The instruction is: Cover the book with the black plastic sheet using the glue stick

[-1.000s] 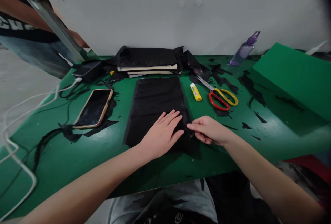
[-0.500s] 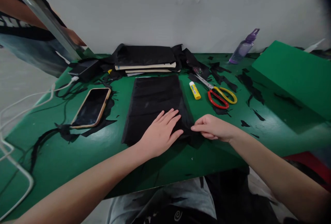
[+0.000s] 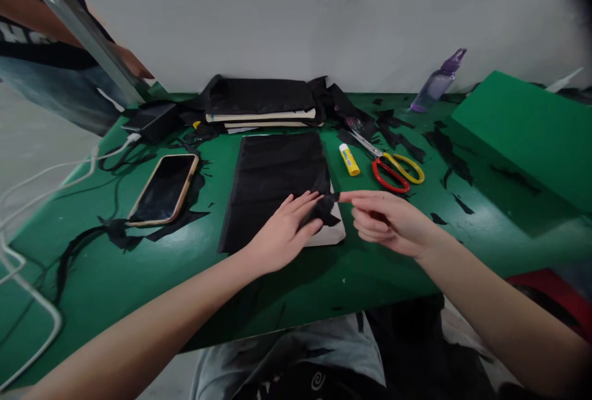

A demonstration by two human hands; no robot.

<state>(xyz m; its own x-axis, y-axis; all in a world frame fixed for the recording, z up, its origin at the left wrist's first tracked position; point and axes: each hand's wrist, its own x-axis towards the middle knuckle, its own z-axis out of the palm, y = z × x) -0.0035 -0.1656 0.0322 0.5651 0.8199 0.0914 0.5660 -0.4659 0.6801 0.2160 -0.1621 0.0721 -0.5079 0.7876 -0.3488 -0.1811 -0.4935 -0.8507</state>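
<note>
Head cam: my left hand (image 3: pixel 282 233) lies flat, fingers spread, pinning black fabric (image 3: pixel 277 178) mid-table (image 3: pixel 115 283); right hand (image 3: pixel 388 221) pinches its lifted corner, baring pale board (image 3: pixel 332 233); looks like mid-wrap; nxt needs corner pulled taut, w/o shifting fabric.

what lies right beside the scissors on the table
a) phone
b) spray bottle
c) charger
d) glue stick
d: the yellow glue stick lies just left of the red and yellow scissors; the phone is across the black cloth.
</note>
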